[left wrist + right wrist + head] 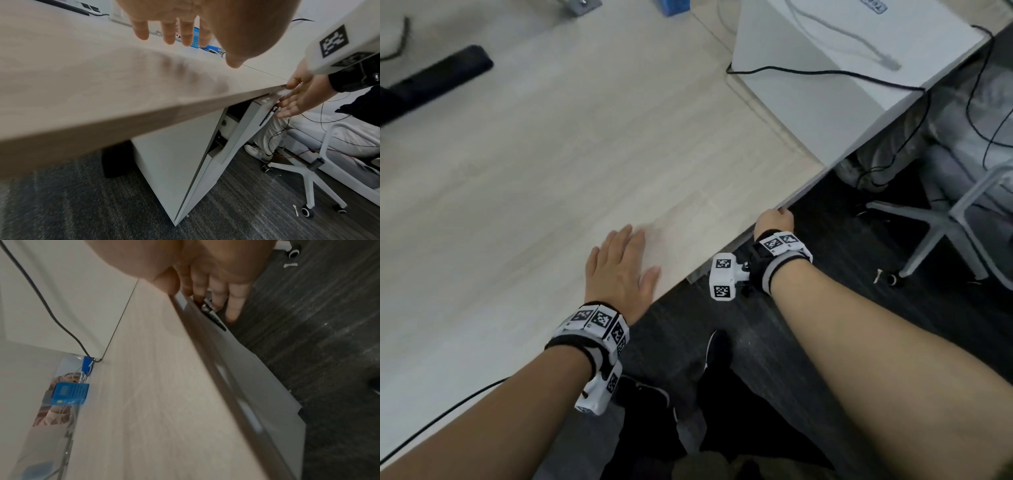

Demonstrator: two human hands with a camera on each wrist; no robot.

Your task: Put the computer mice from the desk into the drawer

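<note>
Fingers (292, 104) on smooth white drawer (242, 126) front

The light wood desk (571, 164) carries a black bar-shaped object (438, 80) at its far left. Far beyond that bar a blue box (673, 7) sits at the back edge, and a white panel (835, 65) with a black cable (825, 72) lies to its right.

The left hand (621, 265) lies flat on the desk (534, 178) near its front edge. To its right, the right hand (774, 222) sits at that edge, fingers (287, 112) against the top of the drawer (244, 129) front below the desktop. The drawer stands slightly out from the cabinet (174, 146) under the desk. A swivel chair (945, 219) stands on the floor further right.
</note>
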